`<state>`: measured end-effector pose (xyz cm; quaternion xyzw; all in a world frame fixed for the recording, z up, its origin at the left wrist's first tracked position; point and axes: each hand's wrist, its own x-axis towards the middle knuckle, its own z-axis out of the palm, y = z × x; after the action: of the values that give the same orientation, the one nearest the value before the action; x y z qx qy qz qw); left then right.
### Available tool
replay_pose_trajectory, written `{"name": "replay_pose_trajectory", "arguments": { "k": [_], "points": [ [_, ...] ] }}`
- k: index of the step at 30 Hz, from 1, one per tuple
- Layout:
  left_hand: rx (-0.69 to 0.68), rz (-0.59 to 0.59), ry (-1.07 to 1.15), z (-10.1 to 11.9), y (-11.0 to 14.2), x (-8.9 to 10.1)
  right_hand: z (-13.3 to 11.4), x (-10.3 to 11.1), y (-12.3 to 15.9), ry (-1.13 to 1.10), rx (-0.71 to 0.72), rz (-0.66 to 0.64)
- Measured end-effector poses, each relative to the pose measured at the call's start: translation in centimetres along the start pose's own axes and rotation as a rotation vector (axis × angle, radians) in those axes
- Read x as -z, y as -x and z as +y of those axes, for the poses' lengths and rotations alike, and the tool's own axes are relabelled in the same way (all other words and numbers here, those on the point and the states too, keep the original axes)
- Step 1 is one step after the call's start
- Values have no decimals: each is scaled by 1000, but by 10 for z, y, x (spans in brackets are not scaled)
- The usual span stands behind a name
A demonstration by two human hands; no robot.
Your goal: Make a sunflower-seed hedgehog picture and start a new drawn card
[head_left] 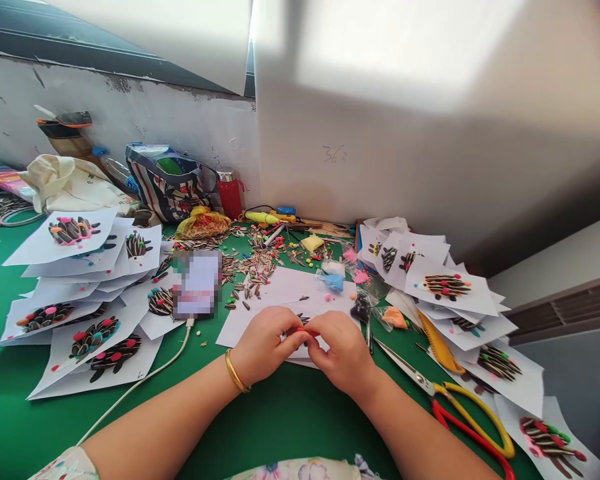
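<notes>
My left hand (273,339) and my right hand (340,350) meet over a white sheet of paper (280,290), fingertips pinched together. A small red bit of modelling clay (301,329) shows between them, mostly hidden by the fingers. Under the hands, dark striped sunflower seeds (304,319) lie on the sheet, partly covered. Beyond the paper spreads a loose heap of seeds (253,267) mixed with small coloured balls. Lumps of blue clay (334,282), pink clay (361,276) and orange clay (396,317) sit beside the sheet, near my right hand.
Stacked sheets with seed pictures stand at left (87,290) and right (447,287). Yellow-and-red-handled scissors (450,393) lie by my right forearm. A phone (197,283) with a white cable (145,380) lies left. A bag (167,180) and red flask (230,195) stand by the wall.
</notes>
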<state>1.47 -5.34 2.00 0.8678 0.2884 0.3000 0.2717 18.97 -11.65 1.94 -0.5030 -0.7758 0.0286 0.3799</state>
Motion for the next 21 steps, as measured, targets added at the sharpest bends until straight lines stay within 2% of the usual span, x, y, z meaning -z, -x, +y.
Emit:
{"name": "replay_pose_trajectory", "arguments": {
  "k": [8, 15, 21],
  "points": [
    [-5, -5, 25, 0, 0, 0, -1, -3, -1, 11, -5, 10],
    [-106, -14, 16, -2, -1, 2, -3, -3, 0, -32, -12, 14],
    [-110, 42, 22, -3, -2, 4, 0, -3, 2, -195, -111, 38]
  ]
}}
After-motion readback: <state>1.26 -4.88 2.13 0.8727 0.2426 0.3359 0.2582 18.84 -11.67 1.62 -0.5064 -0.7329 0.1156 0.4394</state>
